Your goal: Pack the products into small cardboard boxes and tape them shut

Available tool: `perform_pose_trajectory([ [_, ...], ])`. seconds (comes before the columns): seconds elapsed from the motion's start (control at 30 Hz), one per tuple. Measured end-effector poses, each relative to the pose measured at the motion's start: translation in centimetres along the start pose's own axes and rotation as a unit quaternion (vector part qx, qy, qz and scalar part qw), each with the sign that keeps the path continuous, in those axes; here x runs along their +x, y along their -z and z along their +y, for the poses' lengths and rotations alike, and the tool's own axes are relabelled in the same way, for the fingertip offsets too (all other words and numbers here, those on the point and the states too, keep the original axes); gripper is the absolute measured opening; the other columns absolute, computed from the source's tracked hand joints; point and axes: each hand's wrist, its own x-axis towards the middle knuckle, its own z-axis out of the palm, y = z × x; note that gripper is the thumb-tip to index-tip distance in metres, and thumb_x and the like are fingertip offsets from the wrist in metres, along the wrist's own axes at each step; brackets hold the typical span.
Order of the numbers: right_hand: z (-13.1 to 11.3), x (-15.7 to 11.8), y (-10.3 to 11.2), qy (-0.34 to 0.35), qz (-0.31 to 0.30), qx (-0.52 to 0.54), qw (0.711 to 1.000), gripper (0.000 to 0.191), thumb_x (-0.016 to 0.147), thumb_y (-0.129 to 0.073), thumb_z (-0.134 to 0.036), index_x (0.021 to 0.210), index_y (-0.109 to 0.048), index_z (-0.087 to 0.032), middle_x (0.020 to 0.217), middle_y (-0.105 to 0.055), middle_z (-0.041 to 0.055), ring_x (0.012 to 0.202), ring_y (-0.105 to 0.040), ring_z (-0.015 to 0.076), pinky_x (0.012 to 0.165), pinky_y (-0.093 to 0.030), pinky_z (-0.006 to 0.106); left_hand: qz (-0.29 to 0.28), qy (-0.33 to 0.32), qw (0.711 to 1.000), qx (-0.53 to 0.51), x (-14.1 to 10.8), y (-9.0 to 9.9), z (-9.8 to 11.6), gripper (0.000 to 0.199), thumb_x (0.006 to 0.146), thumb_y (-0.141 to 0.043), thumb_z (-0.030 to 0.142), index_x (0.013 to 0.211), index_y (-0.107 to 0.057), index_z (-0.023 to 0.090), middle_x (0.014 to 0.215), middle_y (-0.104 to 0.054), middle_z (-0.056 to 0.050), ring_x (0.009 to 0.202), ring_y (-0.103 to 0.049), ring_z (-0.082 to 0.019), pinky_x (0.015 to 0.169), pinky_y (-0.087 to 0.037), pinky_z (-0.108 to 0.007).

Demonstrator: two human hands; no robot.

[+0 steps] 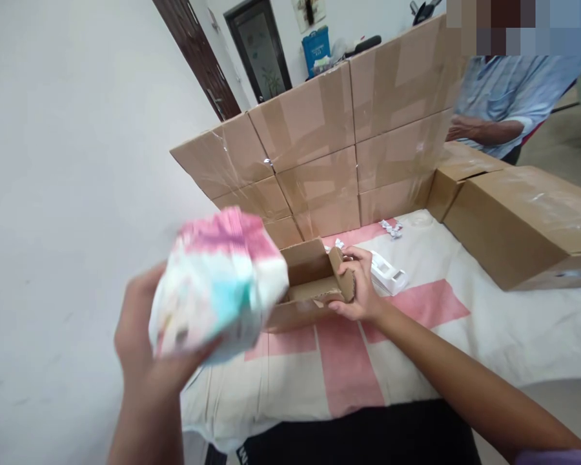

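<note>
Package (pixel 223 284), raised near left, fills the curled grip of the left hand (pixel 142 336); probably light and squashy, best cupped around its sides. Motion blur seems to hide its print. Farther right, the right hand (pixel 361 290) pinches an open carton's (pixel 295 316) end flap (pixel 345 281). Far blue bin's (pixel 316 48) lettering is illegible.

A plain white wall (pixel 68 161) fills the left, with a dark-framed door (pixel 257 51) at the back.

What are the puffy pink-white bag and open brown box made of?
The puffy pink-white bag looks like thin, perhaps glossy plastic, from its crinkled top, though it's blurred. The open brown box seems matte cardboard, with stiff flaps and rough edges.
</note>
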Motion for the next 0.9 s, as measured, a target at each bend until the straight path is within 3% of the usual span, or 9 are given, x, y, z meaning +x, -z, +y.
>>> perform_pose_trajectory([
  [0.07,0.0,0.0,0.0,0.028,0.011,-0.003,1.000,0.061,0.076,-0.060,-0.076,0.107,-0.045,-0.026,0.122,-0.034,0.0126,0.126,-0.043,0.0369,0.107,-0.041,0.059,0.003,-0.049,0.998,-0.044,3.8,-1.9,0.2,0.075,0.069,-0.074,0.060,0.134,-0.052,0.029,0.125,-0.063,-0.007,0.116,-0.063,-0.033,0.099,-0.055,-0.050],
  [0.13,0.0,0.0,-0.1,0.032,0.019,-0.004,0.999,0.060,0.079,-0.060,-0.074,0.109,-0.044,-0.025,0.123,-0.033,0.0131,0.127,-0.042,0.0371,0.108,-0.041,0.059,-0.067,-0.069,0.993,-0.073,6.3,-4.6,0.4,0.069,0.070,-0.076,0.055,0.127,-0.053,0.024,0.120,-0.064,-0.006,0.111,-0.065,-0.029,0.096,-0.056,-0.043],
  [0.27,0.6,-0.1,-0.2,-0.019,0.026,-0.012,0.999,0.061,0.078,-0.063,-0.071,0.110,-0.045,-0.023,0.125,-0.034,0.0148,0.130,-0.041,0.0387,0.109,-0.041,0.059,-0.226,-0.138,0.963,-0.057,6.8,-8.3,1.8,0.065,0.073,-0.079,0.052,0.123,-0.051,0.022,0.118,-0.064,-0.007,0.106,-0.065,-0.026,0.092,-0.054,-0.038],
  [0.37,1.2,-0.2,-0.3,-0.019,0.019,-0.002,1.000,0.069,0.072,-0.066,-0.076,0.110,-0.045,-0.022,0.126,-0.034,0.0160,0.129,-0.042,0.0393,0.109,-0.043,0.059,-0.297,-0.155,0.941,-0.053,5.5,-8.7,2.6,0.061,0.077,-0.078,0.052,0.124,-0.051,0.024,0.120,-0.063,-0.007,0.105,-0.064,-0.026,0.088,-0.052,-0.036],
  [0.53,0.9,-0.2,-0.4,-0.008,0.032,0.019,0.999,0.071,0.072,-0.067,-0.078,0.110,-0.047,-0.022,0.124,-0.036,0.0146,0.124,-0.046,0.0371,0.106,-0.046,0.057,-0.347,-0.091,0.932,-0.054,4.1,-8.8,1.9,0.060,0.080,-0.075,0.054,0.126,-0.051,0.024,0.120,-0.064,-0.007,0.105,-0.064,-0.027,0.087,-0.051,-0.038],
  [0.73,0.2,-0.1,-1.3,-0.025,0.046,0.037,0.998,0.065,0.075,-0.071,-0.072,0.111,-0.048,-0.023,0.124,-0.037,0.0127,0.124,-0.047,0.0351,0.105,-0.047,0.056,-0.450,0.024,0.891,-0.053,5.8,-9.5,-0.8,0.062,0.081,-0.070,0.060,0.127,-0.052,0.023,0.120,-0.067,-0.007,0.104,-0.065,-0.028,0.086,-0.051,-0.039],
  [0.9,0.4,0.0,-1.3,-0.013,0.032,0.043,0.998,0.063,0.076,-0.073,-0.069,0.111,-0.047,-0.023,0.124,-0.036,0.0128,0.125,-0.047,0.0348,0.106,-0.046,0.056,-0.528,-0.009,0.847,-0.056,7.5,-10.1,-1.1,0.057,0.080,-0.071,0.052,0.126,-0.054,0.023,0.125,-0.065,-0.006,0.112,-0.063,-0.027,0.091,-0.051,-0.036],
])
